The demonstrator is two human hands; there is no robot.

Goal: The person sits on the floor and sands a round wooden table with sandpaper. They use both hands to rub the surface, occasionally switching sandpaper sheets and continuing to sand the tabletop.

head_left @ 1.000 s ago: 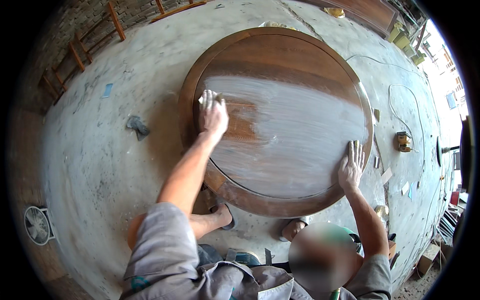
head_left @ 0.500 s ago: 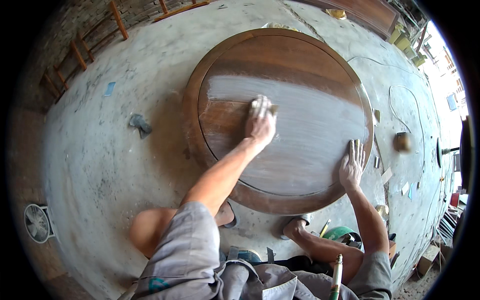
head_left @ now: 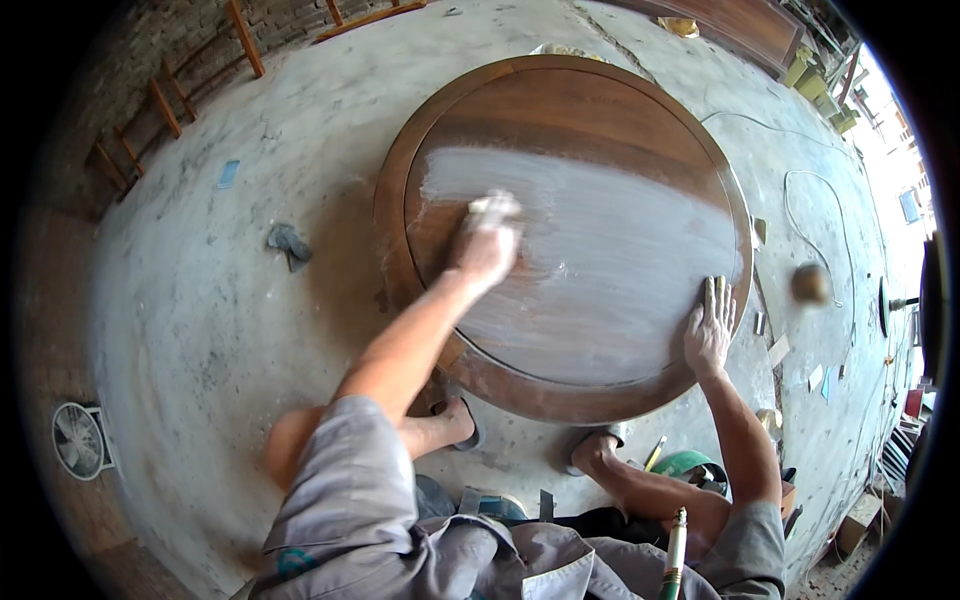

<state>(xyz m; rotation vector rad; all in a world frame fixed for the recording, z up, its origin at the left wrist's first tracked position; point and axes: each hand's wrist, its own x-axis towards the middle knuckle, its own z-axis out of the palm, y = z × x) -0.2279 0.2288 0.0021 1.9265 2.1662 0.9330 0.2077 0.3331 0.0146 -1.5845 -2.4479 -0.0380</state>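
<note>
A round brown wooden tabletop lies before me, a wide band of its surface coated in pale grey-white dust. My left hand, blurred and whitened with dust, presses down on its left part. Under those fingers is a small tan piece that looks like sandpaper, mostly hidden now; its edge shows in the earlier picture. Bare brown wood shows around this hand. My right hand rests flat at the tabletop's right rim, fingers stretched out and dusty, holding nothing.
A grey rag and a blue sheet lie on the concrete floor at left. A white fan stands at lower left. Near my right leg sits a green bowl-like container. A cable curves across the floor at right.
My left hand has swept left and slightly nearer across the dusty surface. My right hand keeps its place on the rim. The whole view has shifted slightly.
</note>
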